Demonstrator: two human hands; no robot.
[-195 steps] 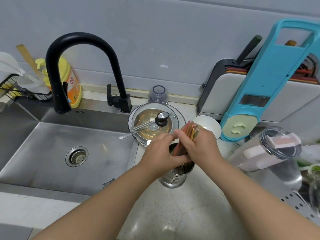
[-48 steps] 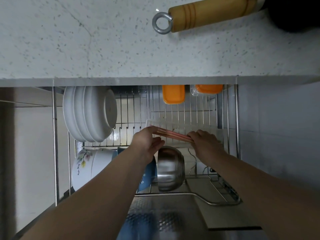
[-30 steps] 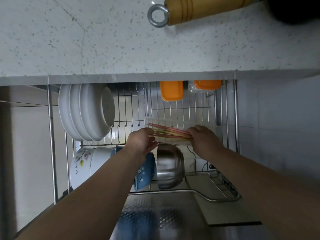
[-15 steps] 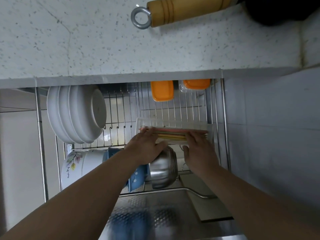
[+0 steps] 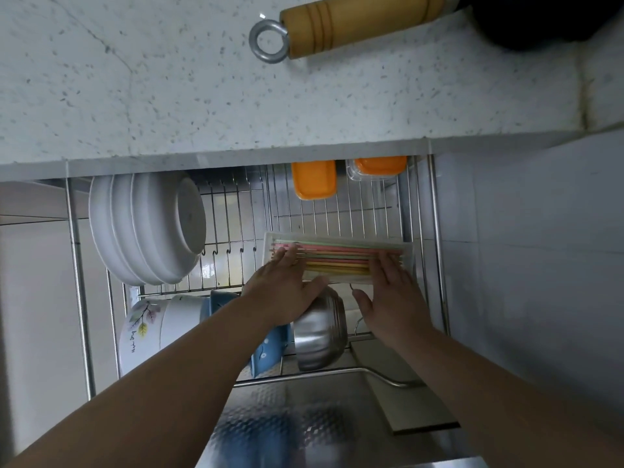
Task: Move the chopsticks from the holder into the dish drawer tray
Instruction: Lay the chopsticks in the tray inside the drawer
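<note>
At the far left of the frame stands the chrome post of the wire dish drawer (image 5: 78, 265); next to it, in the upper left of the drawer, a stack of white bowls (image 5: 148, 228) stands on edge; below them, in the lower left, a white bowl with a leaf drawing (image 5: 141, 329) leans on its side, and a blue bowl (image 5: 266, 352) is partly hidden behind the left forearm.

Above all this, across the top of the frame, lies the speckled table (image 5: 169, 79); on it, at the upper middle, rests a wooden handle with a metal ring (image 5: 354, 21).

In the middle of the frame the left hand (image 5: 287, 288) is open and flat, with fingers spread; its fingertips touch the left ends of the chopsticks (image 5: 337, 256). The chopsticks, pink, green and yellow, lie side by side and level inside the clear tray (image 5: 409, 261), which sits in the drawer right of centre. Just below the tray a steel bowl (image 5: 320, 336) stands on edge, between the two wrists.

Above the tray, under the table edge, are two orange lids (image 5: 314, 180); the right one sits on a clear box.

The right hand (image 5: 391, 292) is open too, palm down; its fingers rest on the right part of the chopsticks; neither hand grips anything.
</note>
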